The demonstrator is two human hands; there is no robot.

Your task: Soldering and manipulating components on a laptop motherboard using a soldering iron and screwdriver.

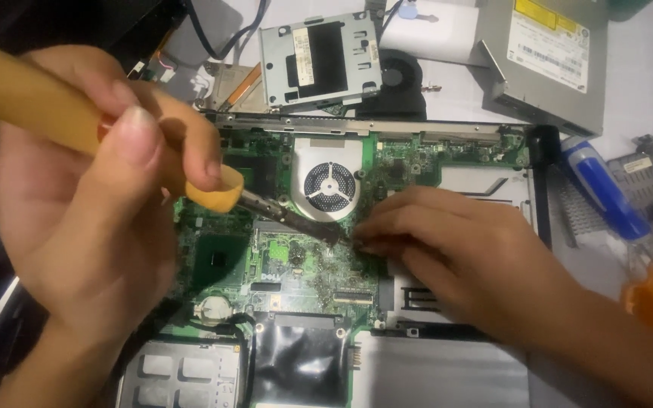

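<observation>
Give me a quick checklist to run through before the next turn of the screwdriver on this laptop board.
1. Left hand gripping the screwdriver handle: ok.
2. Tip set down on the board: ok; seated in a screw: cannot tell, it is blurred.
3. Right hand fingertips steadying beside the tip: ok.
4. Shaft tilted, not upright: not ok.
5. Fan free of the shaft: cannot tell.
6. Drive off the board: ok.
</observation>
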